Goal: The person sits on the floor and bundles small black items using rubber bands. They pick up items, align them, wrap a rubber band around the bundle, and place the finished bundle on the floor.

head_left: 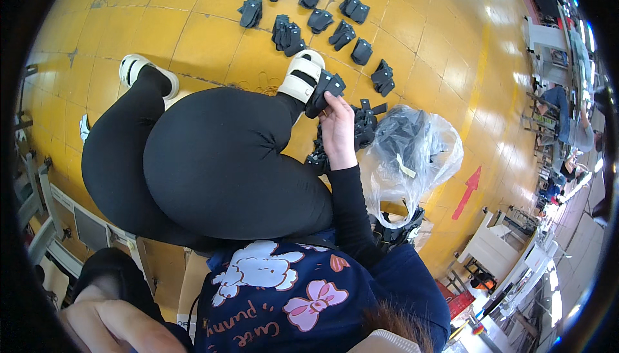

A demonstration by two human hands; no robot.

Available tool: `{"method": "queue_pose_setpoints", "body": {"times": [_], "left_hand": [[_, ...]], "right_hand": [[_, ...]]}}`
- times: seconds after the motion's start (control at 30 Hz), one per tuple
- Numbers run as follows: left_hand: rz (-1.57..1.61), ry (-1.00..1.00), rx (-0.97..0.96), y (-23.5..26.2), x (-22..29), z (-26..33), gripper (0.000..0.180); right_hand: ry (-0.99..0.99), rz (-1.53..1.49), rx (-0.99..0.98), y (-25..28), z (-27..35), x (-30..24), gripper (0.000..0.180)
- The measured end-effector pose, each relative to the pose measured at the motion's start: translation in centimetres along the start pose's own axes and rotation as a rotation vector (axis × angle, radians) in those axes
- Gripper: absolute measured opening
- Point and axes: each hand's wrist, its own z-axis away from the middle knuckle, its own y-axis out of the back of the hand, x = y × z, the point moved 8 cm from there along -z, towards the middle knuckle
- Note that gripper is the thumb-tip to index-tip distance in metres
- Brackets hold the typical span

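Note:
My right hand [338, 127] reaches forward past my knee, closed around a bundle of dark fabric pieces [317, 98] with small pale tags. The bundle is beside my cream clog [301, 77]. Just beyond that wrist, a heap of similar black pieces [365, 127] lies against a clear plastic bag [445, 143] with dark contents. Several small stacks of black pieces [343, 34] are spread over the yellow floor ahead. My left hand [106, 324] is very near the camera at the lower left; its fingers bend down and the fingertips are hidden.
Yellow floor tiles [213, 37] surround my feet, with a red arrow [467, 192] marked at the right. Metal frames [51, 208] stand close on the left. Worktables [496, 246] and seated people [561, 117] line the right side. Cardboard [422, 234] lies under the bag's near end.

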Motion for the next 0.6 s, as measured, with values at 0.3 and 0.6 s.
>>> {"method": "queue_pose_setpoints", "body": {"times": [0.3,0.6], "left_hand": [[0.026,-0.001,-0.013,-1.2,-0.2,-0.1,0.048],[0.053,0.036,-0.042,-0.5,-1.1,-1.0,0.047]], "right_hand": [[-0.128,0.002,0.017,-0.1,-0.3,1.7,0.008],[-0.285,-0.072,-0.039,-0.9,-0.2,4.0,0.013]]}}
